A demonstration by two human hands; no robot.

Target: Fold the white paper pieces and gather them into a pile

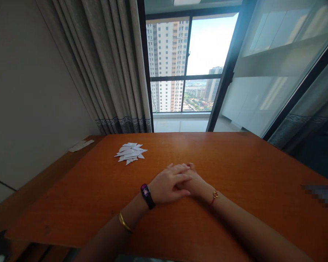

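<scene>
My left hand [171,183] lies on top of my right hand [192,182], over the middle of the orange-brown wooden table [235,163]. The fingers of my left hand are slightly spread across the back of the right one, with no object seen in them. Most of my right hand's fingers are hidden beneath the left. Beyond my hands to the left sits a loose pile of white paper pieces [130,153], many with pointed ends, touching neither hand.
White folded paper [81,145] rests on a wooden ledge at the left wall. A blurred grey object [324,194] is at the table's right edge. Grey curtains [117,72] and a dark-framed glass door [224,83] stand behind the table.
</scene>
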